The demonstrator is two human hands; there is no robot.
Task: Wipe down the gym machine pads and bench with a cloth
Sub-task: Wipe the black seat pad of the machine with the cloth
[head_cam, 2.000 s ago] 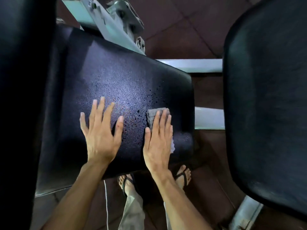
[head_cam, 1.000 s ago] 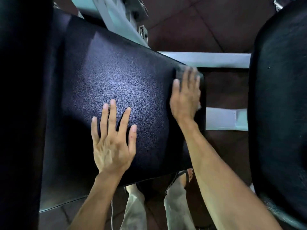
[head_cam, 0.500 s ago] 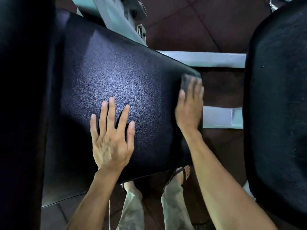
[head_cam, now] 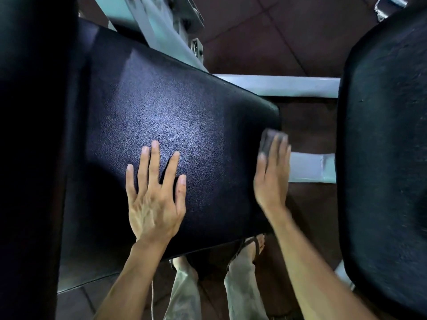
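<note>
My left hand (head_cam: 153, 199) lies flat on the black pad (head_cam: 175, 125), palm down, fingers straight and spread, the forearm running back toward me. My right hand (head_cam: 272, 179) is at the pad's right edge, fingers straight and close together, pressing the grey cloth (head_cam: 268, 140) against that edge; the cloth shows only past my fingertips and is blurred. The pad's pebbled vinyl catches a pale sheen ahead of my left fingers. To the right of my right hand, well apart, stands a second black pad (head_cam: 383, 144). Between the two pads pale grey frame bars (head_cam: 277, 85) cross over a floor (head_cam: 265, 38) of dark reddish tiles. Below my wrists my feet in sandals (head_cam: 249, 248) stand on it.
</note>
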